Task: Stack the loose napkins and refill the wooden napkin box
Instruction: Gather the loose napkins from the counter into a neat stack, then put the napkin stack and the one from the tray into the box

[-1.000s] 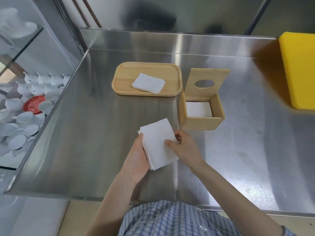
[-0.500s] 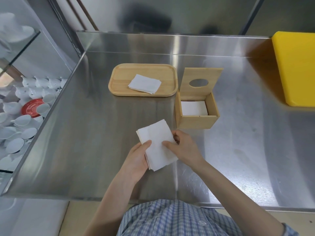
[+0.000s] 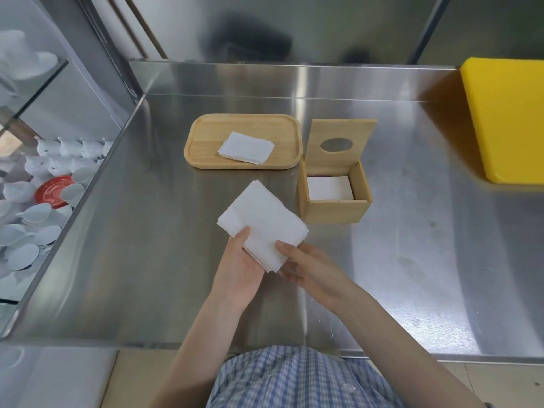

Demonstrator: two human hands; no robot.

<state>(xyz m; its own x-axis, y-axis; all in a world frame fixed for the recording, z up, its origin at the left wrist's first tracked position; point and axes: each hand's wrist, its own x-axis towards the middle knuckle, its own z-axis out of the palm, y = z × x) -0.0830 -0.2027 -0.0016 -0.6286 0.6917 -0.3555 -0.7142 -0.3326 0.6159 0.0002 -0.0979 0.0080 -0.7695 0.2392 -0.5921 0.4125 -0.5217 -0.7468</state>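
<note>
The person is holding a stack of napkins (image 3: pixel 265 225) above the steel counter (image 3: pixel 147 245), just near-left of the wooden napkin box (image 3: pixel 335 210). The left hand (image 3: pixel 240 269) is cradling the stack from below, thumb pressing its near-left edge; the right hand (image 3: pixel 312 267) is pinching the near-right corner, thumb on top. This two-sided grip is probably squaring the soft, slightly fanned white sheets before insertion. The box is square, light wood, its lid (image 3: pixel 338 142) with oval slot standing open at the far side, exposing napkins already lying low inside. More folded napkins (image 3: pixel 245 148) are waiting on the rounded wooden tray (image 3: pixel 203 136), to the far left of the box.
</note>
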